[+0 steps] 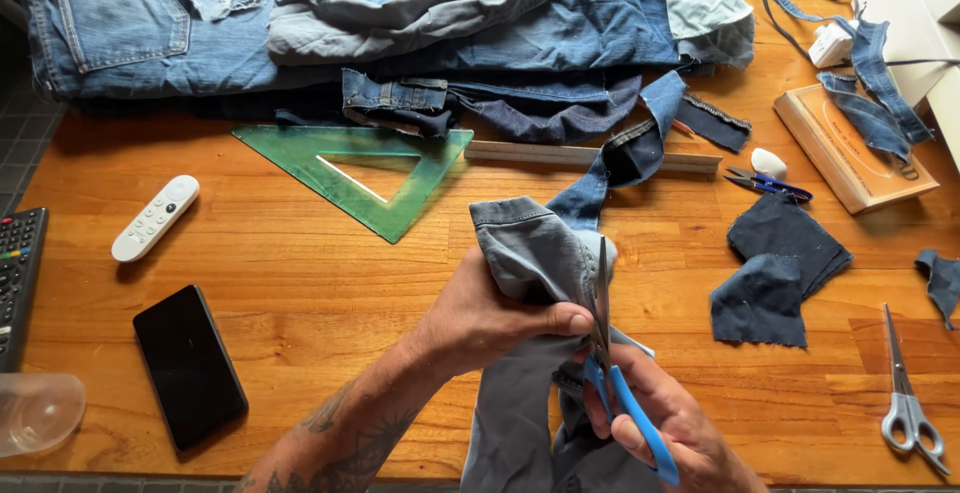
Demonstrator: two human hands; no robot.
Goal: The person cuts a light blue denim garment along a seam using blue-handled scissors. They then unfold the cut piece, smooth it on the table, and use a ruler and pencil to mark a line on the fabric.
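Near the wooden surface's [300, 283] front edge, the left hand [490, 318] clenches folded grey denim [530, 253]; the right hand's [670, 428] fingers grasp blue-handled scissors [615, 373], blades upright against the cloth.

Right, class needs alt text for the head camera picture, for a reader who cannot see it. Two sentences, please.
A person's left hand holds grey denim while the right hand cuts it with blue-handled scissors over a wooden table. Around lie a jeans pile, green triangle ruler, black phone, white remote, denim scraps and silver scissors.
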